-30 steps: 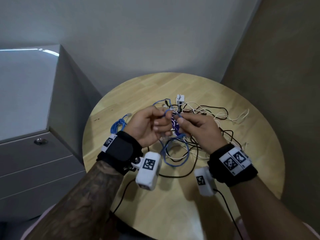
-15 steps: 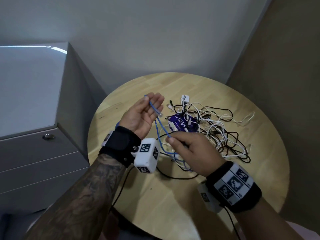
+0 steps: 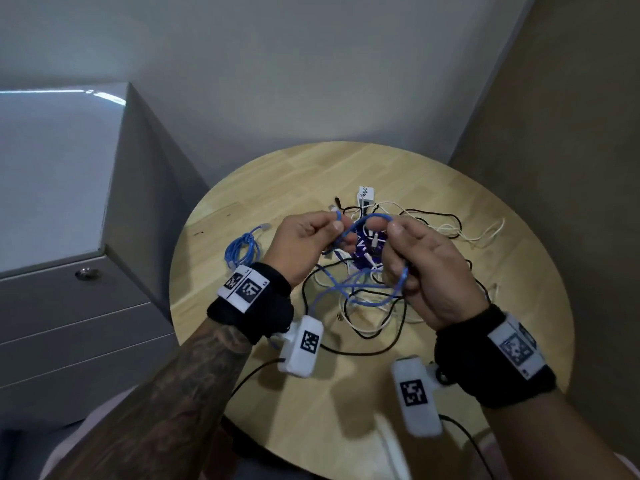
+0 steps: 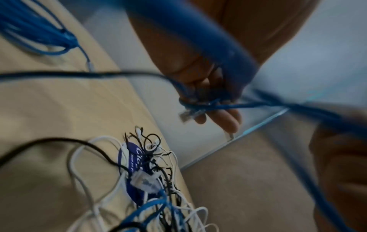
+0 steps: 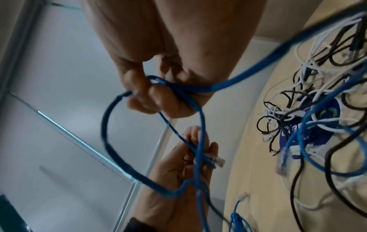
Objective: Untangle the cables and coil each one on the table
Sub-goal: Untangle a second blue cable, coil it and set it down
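Both hands are raised above a round wooden table (image 3: 284,188). A blue network cable (image 3: 367,219) arcs between them. My left hand (image 3: 311,237) pinches the cable near its clear plug (image 5: 217,162), with coils lying in the palm. My right hand (image 3: 412,258) grips a loop of the same cable (image 5: 178,87); more of it hangs down (image 3: 367,299) to the table. Below lies a tangle of black and white cables (image 3: 436,230) over a purple round pad (image 3: 363,254). A second blue cable (image 3: 242,251), coiled, sits on the table's left side.
A white adapter block (image 3: 366,195) lies at the far edge of the tangle. A grey drawer cabinet (image 3: 69,306) stands to the left of the table. Grey walls close in behind, and a brown wall (image 3: 571,168) stands on the right.
Half a second ago my left palm was open with the cable across it and my right hand was lower. Now both hands have come together and hold a cable loop.
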Tool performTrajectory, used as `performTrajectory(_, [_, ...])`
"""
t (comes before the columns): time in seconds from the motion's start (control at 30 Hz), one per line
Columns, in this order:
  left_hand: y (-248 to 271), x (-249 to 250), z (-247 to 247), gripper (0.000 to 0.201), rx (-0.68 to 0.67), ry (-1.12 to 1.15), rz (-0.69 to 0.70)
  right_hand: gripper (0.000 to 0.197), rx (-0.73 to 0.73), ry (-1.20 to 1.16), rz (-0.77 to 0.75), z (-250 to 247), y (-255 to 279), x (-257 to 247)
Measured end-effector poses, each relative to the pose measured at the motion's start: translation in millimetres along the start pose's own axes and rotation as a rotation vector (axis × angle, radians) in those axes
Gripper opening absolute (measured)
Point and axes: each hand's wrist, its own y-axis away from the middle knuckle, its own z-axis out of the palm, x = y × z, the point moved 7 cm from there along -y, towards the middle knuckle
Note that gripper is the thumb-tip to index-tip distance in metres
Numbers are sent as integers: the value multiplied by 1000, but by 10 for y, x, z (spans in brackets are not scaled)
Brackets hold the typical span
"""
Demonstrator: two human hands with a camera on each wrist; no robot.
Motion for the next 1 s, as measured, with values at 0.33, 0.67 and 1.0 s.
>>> performTrajectory(0.33, [143,-100,321,28,-303,-72,-226,22,370,514,-200,-631,-112,-363])
performTrajectory(0.67, [95,168,180,20,-292,645,-230,18,228,821,-22,-593,-269,131])
performTrajectory(1.0, [-146,-9,-485,19,223,289,10,18,-176,975,-123,168,31,298])
